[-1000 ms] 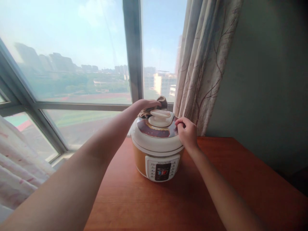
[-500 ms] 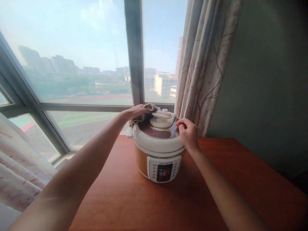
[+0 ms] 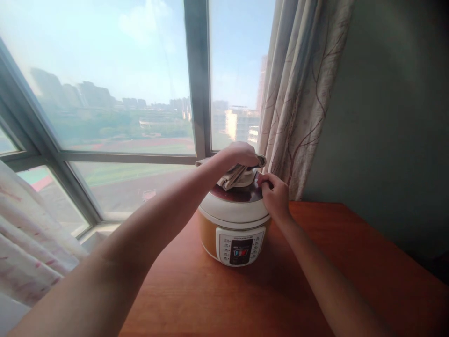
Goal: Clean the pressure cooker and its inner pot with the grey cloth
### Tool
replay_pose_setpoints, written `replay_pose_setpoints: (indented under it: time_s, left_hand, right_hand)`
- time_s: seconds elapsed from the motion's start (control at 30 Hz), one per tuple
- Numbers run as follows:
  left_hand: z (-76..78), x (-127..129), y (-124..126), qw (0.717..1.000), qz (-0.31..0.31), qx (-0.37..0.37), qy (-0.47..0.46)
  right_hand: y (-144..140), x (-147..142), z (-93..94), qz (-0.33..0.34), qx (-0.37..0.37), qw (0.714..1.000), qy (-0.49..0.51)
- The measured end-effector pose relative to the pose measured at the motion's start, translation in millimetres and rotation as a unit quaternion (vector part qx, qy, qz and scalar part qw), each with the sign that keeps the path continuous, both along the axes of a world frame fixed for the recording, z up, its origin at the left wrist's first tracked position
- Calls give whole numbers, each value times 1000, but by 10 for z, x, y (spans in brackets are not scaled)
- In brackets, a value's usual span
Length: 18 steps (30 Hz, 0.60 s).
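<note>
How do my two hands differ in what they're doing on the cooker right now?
The left hand lies on top of the cooker, pressing a folded cloth onto the lid's centre; the right hand holds no cloth and rests on the lid's right edge. The left hand lies flat, palm down; the right hand is curled, fingers bent onto the rim. The left hand is farther from the camera. Both touch the same lid.
</note>
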<state>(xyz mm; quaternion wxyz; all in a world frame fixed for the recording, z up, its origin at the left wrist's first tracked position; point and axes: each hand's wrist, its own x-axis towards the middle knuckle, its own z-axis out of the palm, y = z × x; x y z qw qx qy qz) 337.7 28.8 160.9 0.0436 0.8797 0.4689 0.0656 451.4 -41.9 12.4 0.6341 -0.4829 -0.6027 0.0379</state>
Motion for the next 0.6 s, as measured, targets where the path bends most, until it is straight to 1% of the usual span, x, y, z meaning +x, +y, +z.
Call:
replay_pose_setpoints:
  time_s: [0.1,0.17,0.23,0.3,0.37,0.47,0.53,0.6]
  left_hand:
    - [-64,206,-123,998,-3,44,39]
    - [-111,315,-207,997,-25,52,60]
    - [-152,381,-270,994,-53,59,81]
    - [-178,386,-294,990,-77,66,94]
    - [-181,327,-271,989,-91,62,96]
    - [-153,143,-171,992,-96,42,71]
    - [-129,-28,-82,996,-88,16,26]
    - [-121,-225,13,997,-62,-35,-42]
  right_hand:
    - [18,8,-11,-8,1,1000,-3]
    - [31,16,-21,-16,5,1000,-2]
    - [40,25,-29,-28,7,1000,-2]
    - [44,33,-34,-29,6,1000,-1]
    - [41,36,-36,-11,5,1000,-1]
    - [30,33,-35,5,4,1000,-3]
    - [24,29,-35,2,0,1000,1]
    - [19,25,-35,5,-3,1000,8]
